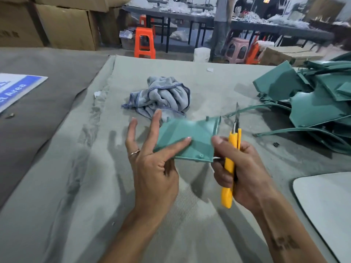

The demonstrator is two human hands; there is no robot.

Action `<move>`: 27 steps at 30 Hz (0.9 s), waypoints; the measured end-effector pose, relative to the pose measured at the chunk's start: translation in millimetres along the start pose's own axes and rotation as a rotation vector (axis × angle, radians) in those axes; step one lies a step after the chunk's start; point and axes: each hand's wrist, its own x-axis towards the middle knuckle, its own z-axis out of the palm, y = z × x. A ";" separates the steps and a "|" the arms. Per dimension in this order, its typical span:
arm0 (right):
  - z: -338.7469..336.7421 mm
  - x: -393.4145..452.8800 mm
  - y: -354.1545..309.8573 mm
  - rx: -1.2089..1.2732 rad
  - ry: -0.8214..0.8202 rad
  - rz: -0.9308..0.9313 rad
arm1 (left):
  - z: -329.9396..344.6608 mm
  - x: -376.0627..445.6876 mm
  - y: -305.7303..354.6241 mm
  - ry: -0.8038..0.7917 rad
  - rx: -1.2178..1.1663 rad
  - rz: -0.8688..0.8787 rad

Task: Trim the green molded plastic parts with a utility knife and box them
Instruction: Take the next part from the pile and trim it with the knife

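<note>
Left hand point(152, 160) pinched the part point(190, 137) above the cloth, right hand point(245, 168) fisted round the knife point(230, 164), blade up just beyond the part's far-right edge; best brace firmly, shave flash away from the pinching fingers.

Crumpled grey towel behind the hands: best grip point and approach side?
Judgement: pinch the grey towel at the raised bunched folds on top, coming straight down from above. It lies in a soft heap on the table cover, so no rigid edge is offered, and the high folds give the fingers something to close on. The low blue-stitched hem lies flat, harder to catch.
</note>
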 end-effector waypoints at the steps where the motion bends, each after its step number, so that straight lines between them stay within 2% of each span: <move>1: 0.5 0.0 1.9 -0.022 0.031 -0.011 | 0.1 -1.1 2.0 -0.010 -0.001 -0.011; 4: 7.9 3.4 11.6 0.020 0.188 -0.087 | 3.9 -5.6 8.3 -0.009 -0.073 -0.194; 5: 10.4 4.4 14.9 0.035 0.222 -0.113 | 4.8 -6.9 11.6 -0.014 -0.190 -0.315; 7: 13.5 5.5 21.4 0.016 0.232 -0.159 | 8.1 -7.9 16.2 -0.013 -0.577 -0.543; 9: 15.7 4.9 26.9 -0.055 0.205 -0.185 | 10.3 -4.0 20.3 0.010 -0.927 -0.677; 10: 16.8 4.5 29.2 -0.096 0.173 -0.188 | 10.4 -1.8 22.1 0.012 -0.987 -0.742; 12: 18.5 3.8 32.1 -0.170 0.063 -0.186 | 8.5 2.2 21.8 0.030 -0.958 -0.874; 14: 16.2 2.3 30.9 -0.259 -0.027 -0.196 | 4.2 6.6 14.8 0.098 -1.007 -1.011; 16: 8.5 0.2 27.3 -0.401 -0.019 -0.249 | -4.8 14.6 8.1 0.184 -1.134 -1.129; 19: -2.6 -1.6 22.4 -0.719 -0.028 -0.409 | -12.2 22.9 3.4 0.259 -1.128 -1.109; 22: 1.6 -1.8 24.4 -0.771 -0.084 -0.464 | -9.9 23.8 6.0 0.323 -1.068 -1.040; 27: 6.8 -1.3 27.4 -0.805 -0.185 -0.454 | -7.6 18.4 12.8 0.274 -1.070 -1.016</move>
